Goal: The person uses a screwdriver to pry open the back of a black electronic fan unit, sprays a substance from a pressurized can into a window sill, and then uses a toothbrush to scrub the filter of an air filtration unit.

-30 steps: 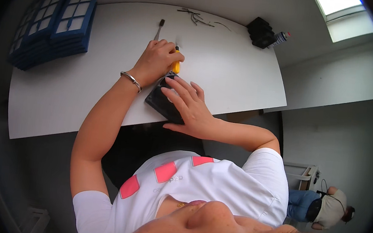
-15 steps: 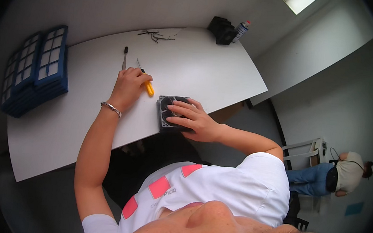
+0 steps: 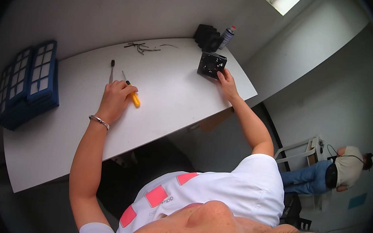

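On the white table (image 3: 170, 97), the black fan (image 3: 211, 65) touches the right hand (image 3: 228, 82).

table (image 3: 166, 96): smooth matt white | fan (image 3: 211, 65): matt black plastic | screwdriver (image 3: 131, 94): glossy yellow plastic handle

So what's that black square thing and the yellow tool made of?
The black square fan looks like matte moulded plastic, judging by its dull surface. The screwdriver seems to have a glossy yellow plastic handle and a thin grey shaft, probably metal.
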`<move>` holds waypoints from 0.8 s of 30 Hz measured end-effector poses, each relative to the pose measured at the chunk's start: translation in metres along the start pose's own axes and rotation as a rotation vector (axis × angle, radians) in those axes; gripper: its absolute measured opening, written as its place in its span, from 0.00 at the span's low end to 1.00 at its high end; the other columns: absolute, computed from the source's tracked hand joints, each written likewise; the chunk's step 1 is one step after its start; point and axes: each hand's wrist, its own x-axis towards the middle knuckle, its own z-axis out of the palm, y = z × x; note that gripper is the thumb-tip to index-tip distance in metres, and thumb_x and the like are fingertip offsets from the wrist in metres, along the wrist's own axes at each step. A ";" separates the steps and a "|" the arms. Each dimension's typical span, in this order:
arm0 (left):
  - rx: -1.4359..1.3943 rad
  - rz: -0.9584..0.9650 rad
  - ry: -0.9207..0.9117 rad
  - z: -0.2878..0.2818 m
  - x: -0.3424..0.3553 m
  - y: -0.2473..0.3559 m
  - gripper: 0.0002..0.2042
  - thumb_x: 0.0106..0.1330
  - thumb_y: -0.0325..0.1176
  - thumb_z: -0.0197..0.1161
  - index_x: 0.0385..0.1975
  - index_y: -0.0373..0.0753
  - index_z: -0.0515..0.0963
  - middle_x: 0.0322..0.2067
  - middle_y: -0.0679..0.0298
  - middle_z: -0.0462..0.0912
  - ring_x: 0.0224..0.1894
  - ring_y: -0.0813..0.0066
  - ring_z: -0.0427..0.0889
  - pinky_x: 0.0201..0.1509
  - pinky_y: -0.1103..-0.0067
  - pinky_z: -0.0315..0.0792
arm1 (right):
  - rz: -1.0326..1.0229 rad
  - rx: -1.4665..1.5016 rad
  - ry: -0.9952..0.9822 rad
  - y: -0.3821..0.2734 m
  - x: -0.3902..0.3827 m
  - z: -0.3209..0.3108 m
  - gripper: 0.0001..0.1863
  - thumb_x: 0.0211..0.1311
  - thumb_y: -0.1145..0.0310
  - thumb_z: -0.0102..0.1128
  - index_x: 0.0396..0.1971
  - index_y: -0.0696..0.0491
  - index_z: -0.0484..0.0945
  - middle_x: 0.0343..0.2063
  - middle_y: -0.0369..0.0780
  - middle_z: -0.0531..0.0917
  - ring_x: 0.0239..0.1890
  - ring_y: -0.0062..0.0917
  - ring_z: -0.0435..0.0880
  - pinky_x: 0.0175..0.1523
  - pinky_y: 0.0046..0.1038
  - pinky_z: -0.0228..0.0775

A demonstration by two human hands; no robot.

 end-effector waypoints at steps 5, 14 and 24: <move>-0.011 0.012 0.004 0.003 0.004 0.002 0.08 0.63 0.25 0.64 0.40 0.43 0.84 0.35 0.65 0.80 0.44 0.68 0.76 0.56 0.71 0.65 | -0.054 -0.518 0.185 0.047 0.057 -0.063 0.25 0.63 0.65 0.64 0.57 0.59 0.72 0.42 0.40 0.84 0.43 0.26 0.82 0.52 0.27 0.72; 0.022 -0.009 -0.033 -0.002 0.003 0.004 0.07 0.64 0.27 0.64 0.41 0.43 0.84 0.37 0.65 0.81 0.45 0.69 0.77 0.56 0.72 0.67 | 0.199 -0.534 0.593 0.036 0.092 -0.010 0.60 0.39 0.51 0.82 0.69 0.57 0.53 0.62 0.51 0.69 0.65 0.42 0.68 0.69 0.37 0.59; 0.016 -0.030 -0.047 0.000 0.003 0.007 0.08 0.64 0.24 0.64 0.41 0.41 0.84 0.37 0.63 0.80 0.45 0.68 0.76 0.57 0.73 0.67 | 0.227 -0.453 0.623 0.015 0.121 0.033 0.73 0.30 0.51 0.87 0.72 0.50 0.39 0.69 0.53 0.54 0.70 0.50 0.55 0.72 0.47 0.53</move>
